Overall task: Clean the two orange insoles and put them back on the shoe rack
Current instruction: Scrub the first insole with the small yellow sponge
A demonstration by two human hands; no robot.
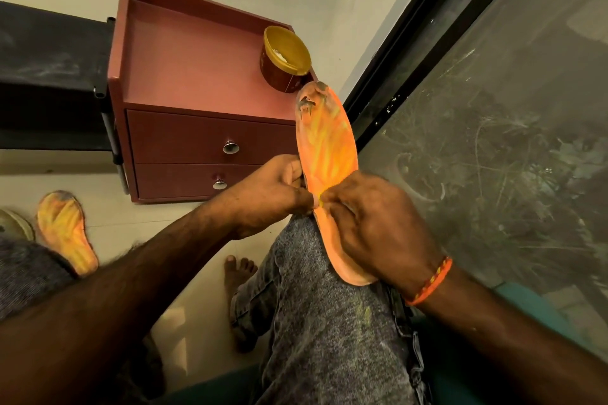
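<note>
Head view is showing two orange insoles. One insole is standing tilted on the person's right knee, its dirty toe end pointing up toward the window; both hands are holding it. The left hand is curling its fingers round the insole's left edge, and the right hand is gripping the lower half, thumb pinching at the middle. The second insole is lying on the floor at left. One open tub is sitting on one small cabinet with two drawers.
</note>
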